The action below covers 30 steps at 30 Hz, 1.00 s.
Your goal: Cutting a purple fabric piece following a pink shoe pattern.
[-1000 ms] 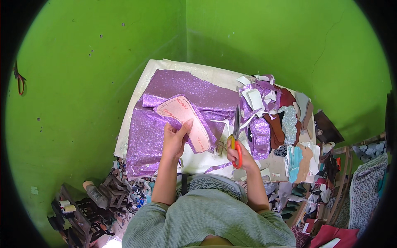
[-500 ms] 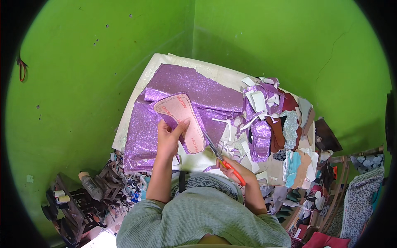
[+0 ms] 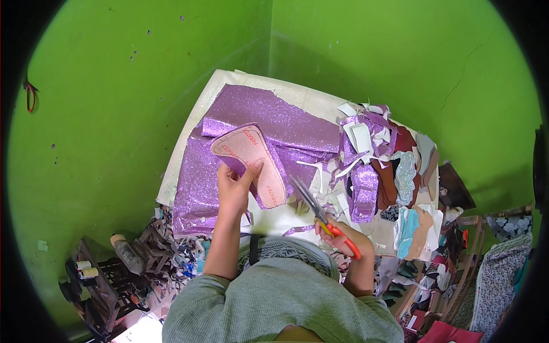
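Note:
My left hand (image 3: pixel 234 187) is closed on a pink insole-shaped piece (image 3: pixel 273 187), thumb on top and fingers beneath. The piece is backed with purple glitter material that shows along its edges, and red print and a drawn line mark its face. My right hand (image 3: pixel 355 235) grips scissors (image 3: pixel 311 201) with orange and yellow handles. Their blades point up and left, just to the right of the piece and apart from it; they look nearly closed. Beneath my left hand and the piece spreads a large purple glitter sheet (image 3: pixel 197 183).
A white-topped table (image 3: pixel 183 157) stands in the green-walled corner. On its right lie white and purple offcuts (image 3: pixel 359 137), stacked purple glitter pieces (image 3: pixel 364 191), and turquoise (image 3: pixel 407 228) and brown pieces. Scraps, a wooden stool (image 3: pixel 94 283) and a bottle (image 3: pixel 127 257) sit below at left.
The scissors have drawn away from the edge of the pink piece, down and to the right with my right hand. My left hand holds the piece almost where it was.

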Motion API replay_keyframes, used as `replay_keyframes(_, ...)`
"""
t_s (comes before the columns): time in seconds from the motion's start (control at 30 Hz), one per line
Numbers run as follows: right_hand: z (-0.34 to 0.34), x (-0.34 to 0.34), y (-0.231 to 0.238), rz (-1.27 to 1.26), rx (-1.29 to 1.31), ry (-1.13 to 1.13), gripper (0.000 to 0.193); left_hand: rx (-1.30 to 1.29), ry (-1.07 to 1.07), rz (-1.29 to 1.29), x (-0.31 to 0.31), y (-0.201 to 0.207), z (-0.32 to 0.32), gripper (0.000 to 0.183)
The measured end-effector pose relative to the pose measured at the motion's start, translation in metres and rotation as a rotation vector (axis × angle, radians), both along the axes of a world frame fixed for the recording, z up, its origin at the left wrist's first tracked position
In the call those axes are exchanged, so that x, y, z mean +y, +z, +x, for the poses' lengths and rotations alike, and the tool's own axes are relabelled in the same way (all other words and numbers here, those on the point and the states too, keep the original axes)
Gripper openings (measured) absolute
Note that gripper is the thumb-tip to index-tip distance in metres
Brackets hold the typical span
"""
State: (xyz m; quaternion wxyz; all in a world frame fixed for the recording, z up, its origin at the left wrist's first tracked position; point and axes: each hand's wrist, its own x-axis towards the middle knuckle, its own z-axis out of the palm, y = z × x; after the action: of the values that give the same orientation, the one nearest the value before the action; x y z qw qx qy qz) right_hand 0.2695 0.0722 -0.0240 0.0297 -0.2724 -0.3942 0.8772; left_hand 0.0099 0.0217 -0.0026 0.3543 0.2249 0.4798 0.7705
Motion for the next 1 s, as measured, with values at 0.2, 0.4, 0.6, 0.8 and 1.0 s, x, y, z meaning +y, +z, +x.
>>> replay_keyframes(0.2,0.003,0.001,-0.014,0.239,-0.075,0.179,0.027,0.039,0.016,-0.015,0.002,-0.002,-0.001,0.021)
replay_keyframes(0.4,-0.012,-0.009,0.005,0.207,-0.093,0.195,0.023,-0.004,0.01,-0.006,0.0,-0.002,0.0,0.023)
replay_keyframes(0.6,-0.016,-0.008,0.01,0.32,-0.013,0.203,0.023,-0.027,-0.039,-0.022,-0.004,0.001,0.004,0.022)
replay_keyframes(0.8,-0.03,-0.007,0.015,0.29,-0.217,0.221,0.038,0.078,-0.043,-0.064,-0.008,0.001,0.012,0.02)
replay_keyframes(1.0,-0.041,-0.01,0.02,0.486,-0.143,0.112,0.022,0.1,-0.066,-0.093,-0.006,-0.003,0.015,0.027)
